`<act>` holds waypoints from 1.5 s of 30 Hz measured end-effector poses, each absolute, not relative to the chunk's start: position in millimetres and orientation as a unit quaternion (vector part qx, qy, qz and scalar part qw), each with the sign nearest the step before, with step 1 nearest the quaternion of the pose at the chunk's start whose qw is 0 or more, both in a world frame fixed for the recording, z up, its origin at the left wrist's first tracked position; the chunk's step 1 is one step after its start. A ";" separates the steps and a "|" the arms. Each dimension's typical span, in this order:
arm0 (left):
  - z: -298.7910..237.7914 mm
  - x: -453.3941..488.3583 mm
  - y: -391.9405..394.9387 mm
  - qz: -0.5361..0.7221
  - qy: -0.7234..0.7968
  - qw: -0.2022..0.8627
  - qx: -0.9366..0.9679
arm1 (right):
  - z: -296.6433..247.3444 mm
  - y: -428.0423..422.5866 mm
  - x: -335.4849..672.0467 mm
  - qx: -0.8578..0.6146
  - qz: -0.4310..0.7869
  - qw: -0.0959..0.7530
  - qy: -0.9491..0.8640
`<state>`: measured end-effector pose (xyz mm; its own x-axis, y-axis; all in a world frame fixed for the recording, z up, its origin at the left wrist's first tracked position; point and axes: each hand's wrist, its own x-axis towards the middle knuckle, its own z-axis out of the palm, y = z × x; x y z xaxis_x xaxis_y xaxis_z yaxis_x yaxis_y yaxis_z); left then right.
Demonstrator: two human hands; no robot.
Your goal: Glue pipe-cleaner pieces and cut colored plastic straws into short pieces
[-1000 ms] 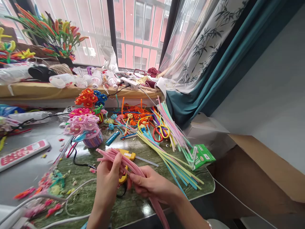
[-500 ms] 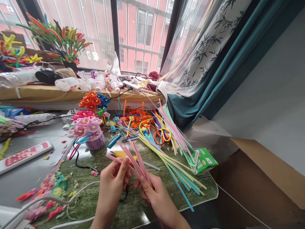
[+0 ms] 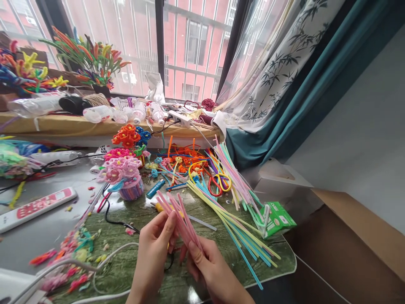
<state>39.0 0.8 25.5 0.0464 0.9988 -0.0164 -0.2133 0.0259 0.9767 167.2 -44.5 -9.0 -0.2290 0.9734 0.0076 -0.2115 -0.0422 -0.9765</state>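
Note:
Several pink pipe cleaners (image 3: pixel 186 228) make a loose bundle between my two hands. My right hand (image 3: pixel 205 257) is closed round their lower ends, thumb on top. My left hand (image 3: pixel 158 238) pinches at the bundle's left side with thumb and fingers; how many stems it has hold of is hidden. The upper ends fan out a little, pointing away from me. Just behind the bundle lies a yellow hot glue gun (image 3: pixel 159 207), partly covered, with a translucent glue stick (image 3: pixel 204 223) sticking out to the right.
Yellow and blue pipe cleaners (image 3: pixel 234 226) lie to the right, near scissors (image 3: pixel 218 183) and a green packet (image 3: pixel 278 219). A pot of pipe-cleaner flowers (image 3: pixel 131 190) stands at left, beside a blue lighter (image 3: pixel 155 188). Cables (image 3: pixel 117 253) and coloured scraps (image 3: pixel 79 253) cover the left side.
The pink pipe cleaners on the left have come closer to the rest, so the bundle is narrower and more upright. My left hand still pinches them. The whole view has shifted slightly.

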 end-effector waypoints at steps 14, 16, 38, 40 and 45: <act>22.9 33.0 -0.6 0.562 0.459 0.528 0.440 | 9.7 -47.9 175.3 -0.435 0.563 0.417 -0.566; 22.4 33.0 0.0 0.567 0.457 0.531 0.434 | 10.3 -47.7 176.1 -0.436 0.558 0.409 -0.575; 96.9 45.3 76.1 0.605 0.388 0.477 0.507 | 58.4 42.7 210.6 -0.412 0.434 0.398 -0.696; 101.1 43.7 88.5 0.602 0.387 0.465 0.521 | 50.1 62.1 206.8 -0.378 0.448 0.411 -0.698; 96.8 37.3 106.4 0.585 0.400 0.448 0.546 | 22.6 87.8 198.7 -0.347 0.448 0.439 -0.697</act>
